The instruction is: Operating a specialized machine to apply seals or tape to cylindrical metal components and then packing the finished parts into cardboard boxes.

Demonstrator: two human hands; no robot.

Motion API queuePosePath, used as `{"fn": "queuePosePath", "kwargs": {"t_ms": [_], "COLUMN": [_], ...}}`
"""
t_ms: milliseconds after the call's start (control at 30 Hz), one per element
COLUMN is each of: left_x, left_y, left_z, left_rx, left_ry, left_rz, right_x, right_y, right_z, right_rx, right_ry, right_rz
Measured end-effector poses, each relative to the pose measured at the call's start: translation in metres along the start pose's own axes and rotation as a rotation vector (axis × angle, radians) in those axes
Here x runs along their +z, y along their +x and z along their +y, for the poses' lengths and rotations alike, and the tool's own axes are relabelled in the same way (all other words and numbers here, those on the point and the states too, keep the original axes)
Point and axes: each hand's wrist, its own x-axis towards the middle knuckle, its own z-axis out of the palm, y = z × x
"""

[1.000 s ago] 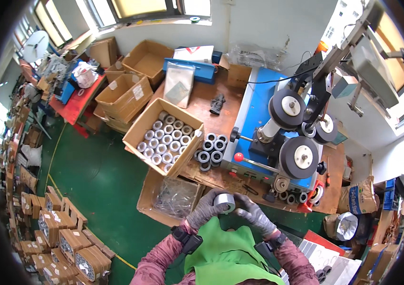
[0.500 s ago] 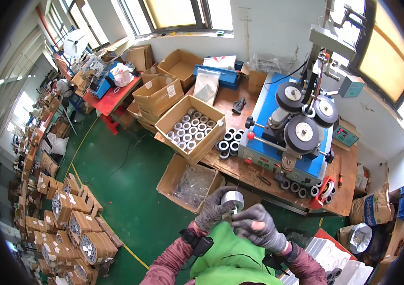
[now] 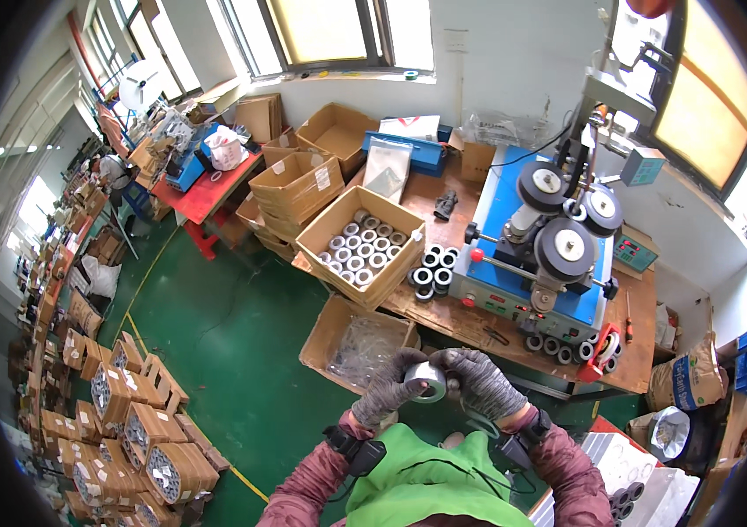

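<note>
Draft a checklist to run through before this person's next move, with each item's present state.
1. Silver ring held by the left hand: ok.
2. Right hand touching that ring: cannot tell; they look very close.
3. Gloves on both hands: ok.
4. Cardboard box open on top: ok.
5. Loose rings beside the box apart from both hands: ok.
6. Held ring free of marks: cannot tell, too small.
</note>
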Motion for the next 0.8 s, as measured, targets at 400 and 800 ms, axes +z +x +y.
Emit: {"fn": "queuePosePath", "kwargs": {"t_ms": [400, 800], "left_x": [-0.094, -0.365], "left_y": [0.020, -0.041], "left_z": [0.013, -0.081], "left_rx": [-0.110, -0.395], "left_ry": [-0.414, 0.167], "left_rz": [0.352, 1.112], "right_x": [0.087, -0.183], "right_y": [0.122, 0.170], "right_z": [0.057, 0.151], "right_rx": [-0.313, -0.124], "right_ry": [0.176, -0.982], "right_rz": [0.174, 0.647]}}
